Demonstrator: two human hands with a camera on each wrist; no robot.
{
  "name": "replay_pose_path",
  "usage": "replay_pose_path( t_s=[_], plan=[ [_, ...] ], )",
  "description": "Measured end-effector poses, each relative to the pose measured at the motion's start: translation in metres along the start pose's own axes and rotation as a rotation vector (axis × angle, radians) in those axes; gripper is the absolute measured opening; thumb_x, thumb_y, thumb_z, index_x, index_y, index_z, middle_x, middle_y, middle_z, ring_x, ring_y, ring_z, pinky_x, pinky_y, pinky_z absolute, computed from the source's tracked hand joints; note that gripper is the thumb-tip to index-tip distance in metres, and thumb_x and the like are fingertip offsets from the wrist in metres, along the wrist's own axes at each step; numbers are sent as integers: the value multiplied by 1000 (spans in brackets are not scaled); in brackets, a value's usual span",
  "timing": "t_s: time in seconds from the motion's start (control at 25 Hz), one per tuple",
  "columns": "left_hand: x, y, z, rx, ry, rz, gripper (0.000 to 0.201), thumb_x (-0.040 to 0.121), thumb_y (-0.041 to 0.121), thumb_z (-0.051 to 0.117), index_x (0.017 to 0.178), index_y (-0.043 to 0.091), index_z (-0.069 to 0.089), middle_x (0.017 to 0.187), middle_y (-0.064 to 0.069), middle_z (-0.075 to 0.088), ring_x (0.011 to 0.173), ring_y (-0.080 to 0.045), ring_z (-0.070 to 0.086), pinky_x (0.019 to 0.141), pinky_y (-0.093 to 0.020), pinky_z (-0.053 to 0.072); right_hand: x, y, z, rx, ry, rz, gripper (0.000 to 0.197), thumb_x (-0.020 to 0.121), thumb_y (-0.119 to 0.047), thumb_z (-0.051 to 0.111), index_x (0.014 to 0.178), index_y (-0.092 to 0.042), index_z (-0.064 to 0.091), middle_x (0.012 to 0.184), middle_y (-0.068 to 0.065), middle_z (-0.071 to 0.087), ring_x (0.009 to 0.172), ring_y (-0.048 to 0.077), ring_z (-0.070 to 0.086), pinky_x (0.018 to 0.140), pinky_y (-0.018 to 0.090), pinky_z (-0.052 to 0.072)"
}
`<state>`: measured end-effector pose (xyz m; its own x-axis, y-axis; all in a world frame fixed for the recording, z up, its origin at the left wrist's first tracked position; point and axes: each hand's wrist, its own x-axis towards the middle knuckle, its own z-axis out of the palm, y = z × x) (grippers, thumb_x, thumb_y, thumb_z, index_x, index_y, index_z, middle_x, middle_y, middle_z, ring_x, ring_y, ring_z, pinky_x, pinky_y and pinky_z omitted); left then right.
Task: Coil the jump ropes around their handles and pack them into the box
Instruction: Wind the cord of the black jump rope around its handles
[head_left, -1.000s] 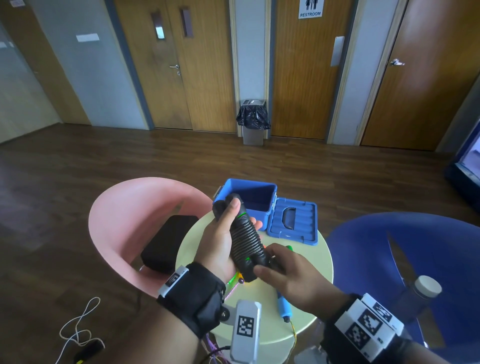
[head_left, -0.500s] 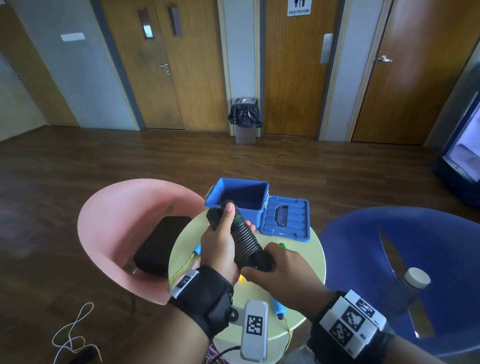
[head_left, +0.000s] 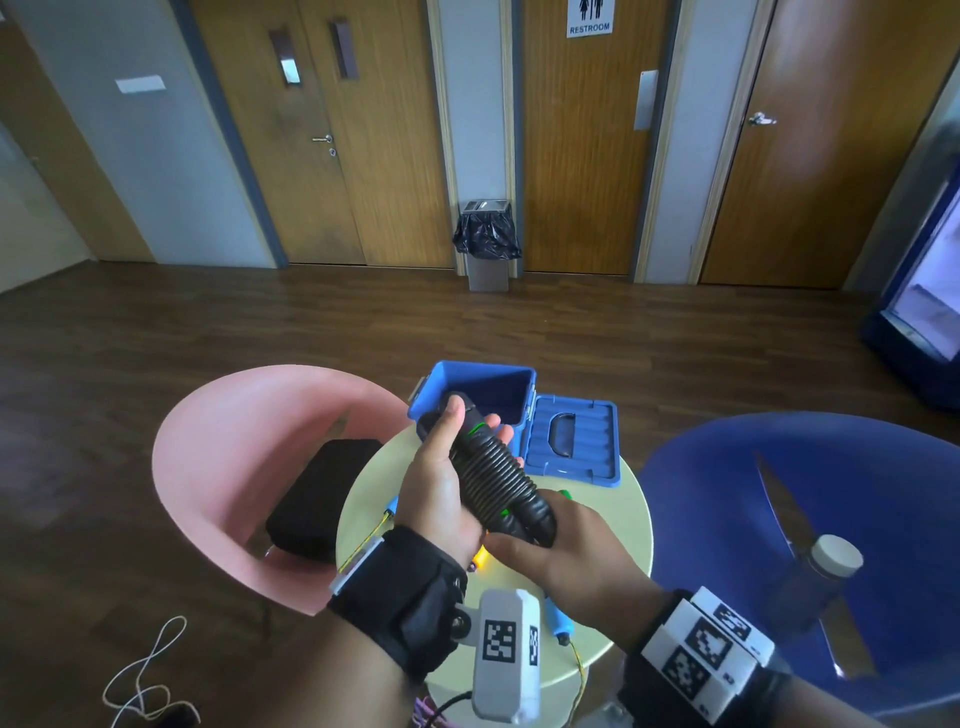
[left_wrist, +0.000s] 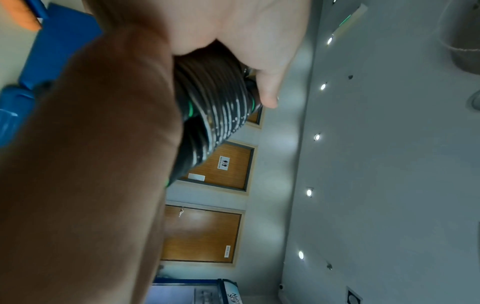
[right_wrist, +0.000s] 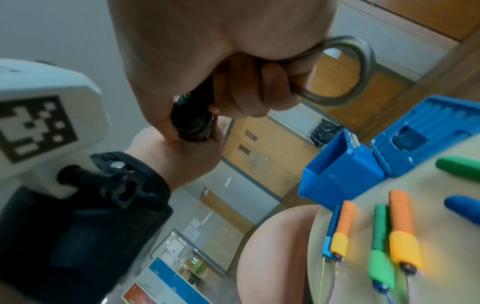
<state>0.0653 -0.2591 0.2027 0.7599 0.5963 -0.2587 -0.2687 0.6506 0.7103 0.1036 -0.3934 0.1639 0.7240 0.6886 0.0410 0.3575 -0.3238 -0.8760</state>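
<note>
A black jump rope (head_left: 491, 467) is coiled tightly round its handles and held above the round table (head_left: 618, 499). My left hand (head_left: 441, 467) grips the upper part of the coiled bundle (left_wrist: 215, 98), thumb along its top. My right hand (head_left: 550, 540) grips the lower end and pinches a loose loop of rope (right_wrist: 345, 74). Just beyond the bundle stands the open blue box (head_left: 483, 395), its lid (head_left: 571, 441) lying flat to the right. Other rope handles, orange (right_wrist: 401, 228), green (right_wrist: 379, 246) and blue (right_wrist: 462, 205), lie on the table.
A pink chair (head_left: 223, 467) with a black case (head_left: 322, 493) on its seat stands left of the table. A blue chair (head_left: 831, 493) holding a bottle (head_left: 815, 577) stands right. A white cord (head_left: 145, 670) lies on the floor. A bin (head_left: 487, 244) stands by the far doors.
The bundle has stayed in both hands. The view has shifted slightly, and the bundle's top now sits closer over the open box.
</note>
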Motion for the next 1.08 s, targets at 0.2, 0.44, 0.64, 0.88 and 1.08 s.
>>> replay_pose_path(
  t_s=[0.2,0.44,0.64,0.88,1.08],
  plan=[
    [15,-15,-12,96,183,35,55,80,44,77,113,2,65,84,-10,73,78,-24,75,79,-51,58,-2,4,13,-210,39,25,38,78,-62,66,87,-27,55,70,-9,57,63,6,51,58,22,40],
    [18,-19,-14,205,229,100,37,90,39,70,101,5,63,79,-10,76,77,-29,75,78,-47,58,2,1,11,-452,-26,60,48,81,-72,52,99,-27,53,76,-12,56,72,13,56,64,30,46],
    [21,-20,-15,105,191,-49,42,88,42,70,106,4,63,87,-14,73,83,-26,74,80,-40,58,4,-3,1,-367,-101,52,37,84,-60,60,90,-24,55,77,-8,57,68,11,54,64,29,44],
    [4,-19,-12,88,-148,-173,30,80,20,74,107,12,63,106,-12,70,106,-32,69,97,-47,49,14,9,-9,185,-162,65,29,82,-39,74,84,-14,60,66,-8,50,61,9,42,61,28,37],
    [16,-27,-15,131,-7,-35,9,91,15,66,96,9,61,82,-8,66,80,-27,70,91,-52,50,10,10,4,521,-227,300,25,93,-30,68,87,-9,55,63,2,44,51,15,42,48,23,37]
  ],
)
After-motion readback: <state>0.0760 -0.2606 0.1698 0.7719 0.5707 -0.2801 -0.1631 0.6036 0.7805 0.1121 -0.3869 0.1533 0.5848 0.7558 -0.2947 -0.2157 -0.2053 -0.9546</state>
